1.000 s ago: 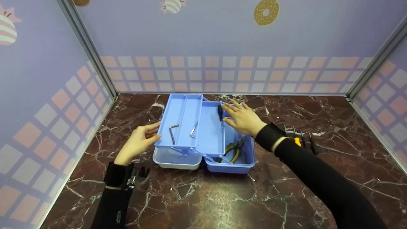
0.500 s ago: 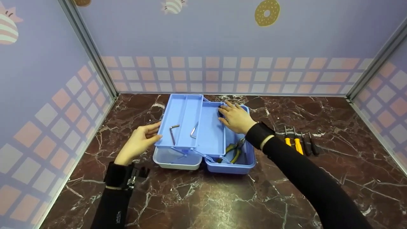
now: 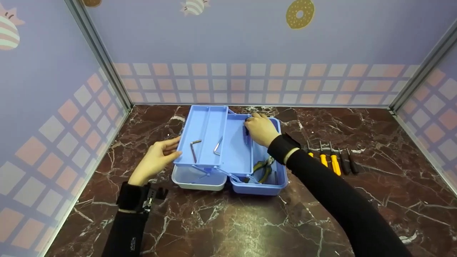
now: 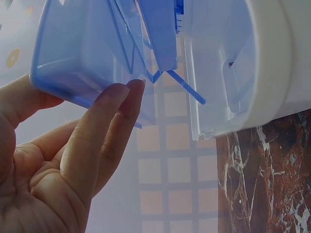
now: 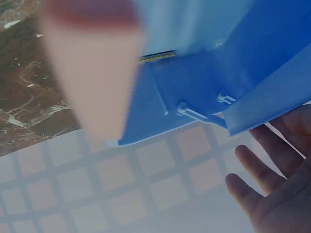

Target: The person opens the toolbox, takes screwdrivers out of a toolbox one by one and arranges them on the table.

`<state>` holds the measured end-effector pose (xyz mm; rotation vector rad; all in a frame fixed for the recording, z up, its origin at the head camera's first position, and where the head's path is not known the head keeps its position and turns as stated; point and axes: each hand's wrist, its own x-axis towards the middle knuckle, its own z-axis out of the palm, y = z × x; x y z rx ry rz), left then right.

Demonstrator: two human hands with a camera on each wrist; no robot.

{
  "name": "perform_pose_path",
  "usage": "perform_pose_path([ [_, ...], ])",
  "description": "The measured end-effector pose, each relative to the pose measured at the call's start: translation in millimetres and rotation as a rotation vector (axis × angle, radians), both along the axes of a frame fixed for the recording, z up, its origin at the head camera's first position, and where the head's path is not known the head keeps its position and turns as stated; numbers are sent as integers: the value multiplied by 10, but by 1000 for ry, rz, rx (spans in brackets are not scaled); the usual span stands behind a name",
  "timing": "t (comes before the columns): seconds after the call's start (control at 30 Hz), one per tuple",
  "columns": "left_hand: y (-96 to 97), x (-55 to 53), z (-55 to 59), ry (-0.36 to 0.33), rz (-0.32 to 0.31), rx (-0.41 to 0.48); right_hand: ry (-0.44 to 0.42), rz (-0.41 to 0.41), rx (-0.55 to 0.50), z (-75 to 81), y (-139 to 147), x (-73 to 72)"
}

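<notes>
A light blue cantilever toolbox (image 3: 258, 190) stands opened with its trays spread. My left hand (image 3: 153, 160) holds the upper tray (image 3: 197, 125) at its left edge; in the left wrist view my thumb and fingers lie about its corner. Two hex keys (image 3: 194, 151) rest in that tray. My right hand (image 3: 262, 129) has its fingers curled at the far right corner of the lower tray (image 3: 236, 142), on the black handle of a screwdriver (image 3: 246, 131), mostly covered. Pliers with yellow-green and black handles (image 3: 262, 171) lie in the bottom compartment.
To the right on the dark marbled table (image 3: 221, 225) lie several screwdrivers, with yellow handles (image 3: 335, 164) and black handles (image 3: 345, 165). A translucent lid (image 3: 200, 178) hangs open under the upper tray. Patterned panels (image 3: 246, 46) enclose the back and sides.
My right hand has come down and left onto the screwdriver in the lower tray, its straight fingers now curling. My left hand and the toolbox stay put.
</notes>
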<state>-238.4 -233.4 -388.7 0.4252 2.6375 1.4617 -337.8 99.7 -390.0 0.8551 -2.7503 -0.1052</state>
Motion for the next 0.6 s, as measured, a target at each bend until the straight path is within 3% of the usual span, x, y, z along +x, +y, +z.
perform_pose_path([
  [0.3,-5,-1,-7,2,6,3,23,-105,-17,-14,-139,27],
  [0.6,10,5,7,-4,6,5,95,-112,24,-28,-260,64],
])
